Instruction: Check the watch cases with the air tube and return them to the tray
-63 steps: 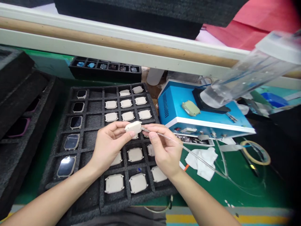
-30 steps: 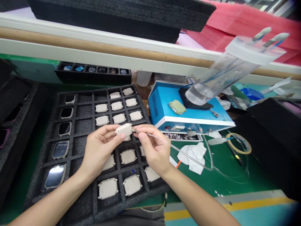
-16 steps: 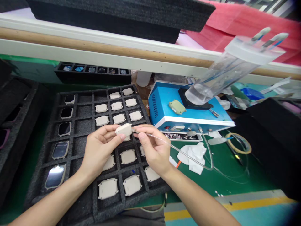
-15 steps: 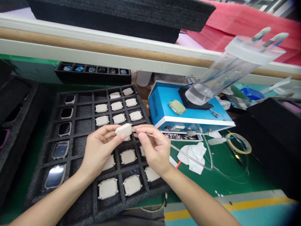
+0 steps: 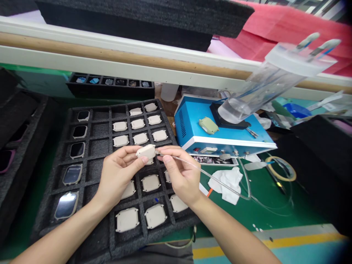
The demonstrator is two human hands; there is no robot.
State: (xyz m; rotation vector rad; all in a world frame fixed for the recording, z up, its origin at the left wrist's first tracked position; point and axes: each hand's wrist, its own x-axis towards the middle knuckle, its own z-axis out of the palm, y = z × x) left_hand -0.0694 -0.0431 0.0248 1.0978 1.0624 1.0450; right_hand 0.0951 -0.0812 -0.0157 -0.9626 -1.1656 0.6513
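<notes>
Casing (image 5: 146, 151), beige, sits pinched by the left hand (image 5: 117, 176) above the foam tray (image 5: 96, 165), long axis left to right, right end meeting the clear tube (image 5: 192, 168) gripped by the right hand (image 5: 180, 179). Both hands hold as half a second ago; five dark-screened watches (image 5: 77, 150) line the tray's left column.

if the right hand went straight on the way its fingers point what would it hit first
Most likely the beige watch case pinched in the left hand. The right hand points left at it, and the tip of the clear tube it holds is at the case's edge; contact is unclear.
</notes>
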